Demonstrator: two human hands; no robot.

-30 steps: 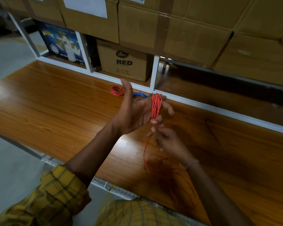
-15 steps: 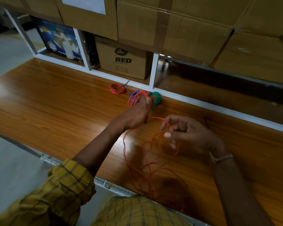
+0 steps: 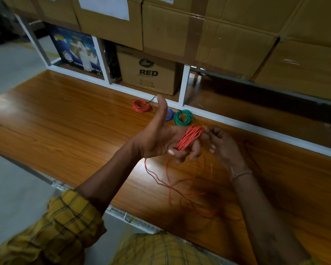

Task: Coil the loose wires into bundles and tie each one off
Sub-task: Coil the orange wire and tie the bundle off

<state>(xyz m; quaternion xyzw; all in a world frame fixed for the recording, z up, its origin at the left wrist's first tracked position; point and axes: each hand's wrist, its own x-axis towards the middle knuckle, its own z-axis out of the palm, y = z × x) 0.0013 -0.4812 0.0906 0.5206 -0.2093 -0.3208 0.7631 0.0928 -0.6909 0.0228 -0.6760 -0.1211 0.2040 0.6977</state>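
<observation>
Spanning the view, the wooden surface (image 3: 69, 119) carries loose orange wire (image 3: 166, 180) below the fingers. The left hand (image 3: 157, 140) curls its fingers round the orange bundle (image 3: 189, 137), thumb raised; the right hand (image 3: 221, 144) pinches the bundle's top end.

Blue coil (image 3: 170, 115) half hidden behind left hand (image 3: 157, 142)

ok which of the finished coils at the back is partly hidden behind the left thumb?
The blue coil, between the red coil and green coil, which both show whole.
</observation>
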